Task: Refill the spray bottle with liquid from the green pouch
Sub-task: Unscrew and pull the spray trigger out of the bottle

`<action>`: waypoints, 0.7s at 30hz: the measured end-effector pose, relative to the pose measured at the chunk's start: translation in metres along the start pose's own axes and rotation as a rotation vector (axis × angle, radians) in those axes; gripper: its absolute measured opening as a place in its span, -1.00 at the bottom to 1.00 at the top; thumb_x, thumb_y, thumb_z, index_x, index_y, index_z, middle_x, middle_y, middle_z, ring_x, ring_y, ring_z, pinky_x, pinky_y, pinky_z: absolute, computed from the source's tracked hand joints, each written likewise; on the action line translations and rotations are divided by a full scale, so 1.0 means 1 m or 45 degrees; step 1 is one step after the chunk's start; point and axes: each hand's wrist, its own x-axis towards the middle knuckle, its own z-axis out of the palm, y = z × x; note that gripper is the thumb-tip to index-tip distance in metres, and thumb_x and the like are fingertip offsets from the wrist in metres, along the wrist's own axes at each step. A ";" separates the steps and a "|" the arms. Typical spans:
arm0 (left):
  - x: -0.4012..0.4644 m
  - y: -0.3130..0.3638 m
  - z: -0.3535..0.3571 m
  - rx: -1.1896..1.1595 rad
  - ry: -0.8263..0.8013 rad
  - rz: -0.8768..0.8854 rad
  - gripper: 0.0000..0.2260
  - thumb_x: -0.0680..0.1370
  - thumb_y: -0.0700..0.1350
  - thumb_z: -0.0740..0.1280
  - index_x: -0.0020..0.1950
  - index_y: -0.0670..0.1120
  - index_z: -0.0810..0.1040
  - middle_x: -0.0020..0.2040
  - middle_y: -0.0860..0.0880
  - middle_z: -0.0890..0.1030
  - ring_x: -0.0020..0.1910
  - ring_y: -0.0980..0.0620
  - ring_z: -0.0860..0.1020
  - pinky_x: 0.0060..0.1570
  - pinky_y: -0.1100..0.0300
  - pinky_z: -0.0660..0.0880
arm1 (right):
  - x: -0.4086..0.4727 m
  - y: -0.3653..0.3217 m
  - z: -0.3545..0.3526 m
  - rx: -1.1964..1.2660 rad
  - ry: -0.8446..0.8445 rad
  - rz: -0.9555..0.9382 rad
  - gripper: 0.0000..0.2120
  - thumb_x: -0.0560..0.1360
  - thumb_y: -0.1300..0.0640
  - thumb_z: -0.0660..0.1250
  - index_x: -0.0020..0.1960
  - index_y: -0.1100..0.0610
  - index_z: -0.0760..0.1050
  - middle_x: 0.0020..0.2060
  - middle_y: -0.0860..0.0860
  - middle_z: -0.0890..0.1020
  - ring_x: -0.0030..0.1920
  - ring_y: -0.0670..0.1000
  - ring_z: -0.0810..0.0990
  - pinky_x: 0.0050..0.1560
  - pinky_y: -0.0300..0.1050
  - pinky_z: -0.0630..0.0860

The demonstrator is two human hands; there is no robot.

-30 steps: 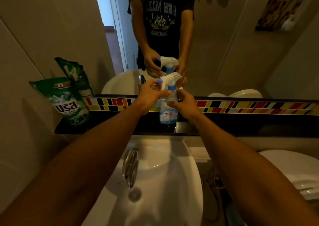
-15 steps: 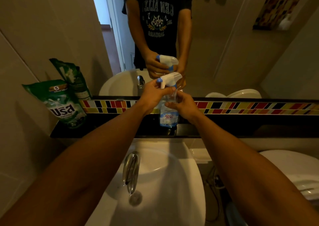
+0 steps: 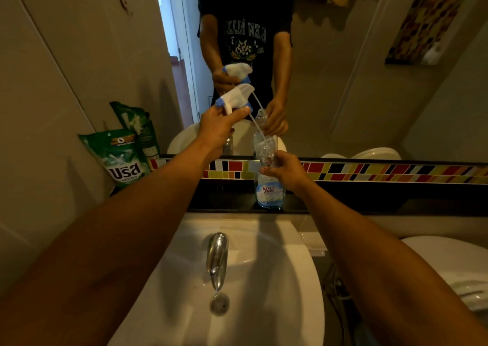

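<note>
A clear spray bottle [image 3: 268,192] with a blue and white label stands on the black ledge [image 3: 369,200] under the mirror. My right hand [image 3: 286,170] grips its upper part. My left hand [image 3: 220,127] holds the white and blue spray head [image 3: 235,97] lifted up and to the left of the bottle's neck. The head's thin tube [image 3: 260,127] still slants down into the open neck. A green pouch [image 3: 120,158] leans against the wall at the left end of the ledge.
A white sink [image 3: 277,279] with a chrome tap [image 3: 217,258] lies below the ledge. A toilet [image 3: 454,263] stands at the right. A strip of coloured tiles [image 3: 383,171] runs under the mirror [image 3: 343,81], which reflects a person.
My left hand has lifted the spray head off the bottle, up and to the left, drawing the tube out. My right hand still holds the bottle on the ledge.
</note>
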 end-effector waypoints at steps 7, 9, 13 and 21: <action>0.003 0.029 -0.044 -0.097 0.067 0.065 -0.51 0.45 -0.04 0.54 0.33 0.03 0.46 0.21 -0.04 0.60 0.13 0.02 0.59 -0.06 0.16 0.50 | -0.013 -0.008 0.003 -0.036 0.055 0.045 -0.65 0.52 0.23 0.49 0.28 0.13 0.54 0.01 -0.06 0.65 0.00 -0.09 0.63 -0.03 -0.14 0.54; 0.005 0.032 -0.053 -0.149 0.094 0.055 -0.45 0.44 -0.04 0.54 0.37 0.03 0.42 0.28 -0.09 0.57 0.14 0.01 0.60 -0.11 0.18 0.51 | -0.015 -0.010 0.002 -0.072 0.083 0.048 -0.65 0.52 0.22 0.50 0.27 0.12 0.55 0.04 -0.02 0.67 0.03 -0.03 0.64 -0.01 -0.10 0.55; 0.007 0.039 -0.067 -0.276 0.177 0.009 -0.49 0.47 -0.02 0.51 0.37 0.02 0.43 0.09 -0.03 0.66 0.01 0.09 0.63 -0.21 0.24 0.48 | -0.019 -0.013 0.000 -0.110 0.133 0.036 -0.65 0.51 0.21 0.51 0.27 0.14 0.55 0.09 0.05 0.68 0.08 0.04 0.65 0.01 -0.08 0.57; 0.007 0.021 -0.087 -0.498 0.259 -0.112 -0.56 0.49 -0.01 0.45 0.35 -0.06 0.53 -0.29 0.02 0.59 -0.42 0.17 0.49 -0.48 0.30 0.32 | -0.025 -0.021 -0.001 -0.044 0.166 0.004 -0.78 0.51 0.19 0.50 0.09 0.02 0.54 0.05 0.06 0.68 0.07 0.07 0.67 0.11 0.07 0.62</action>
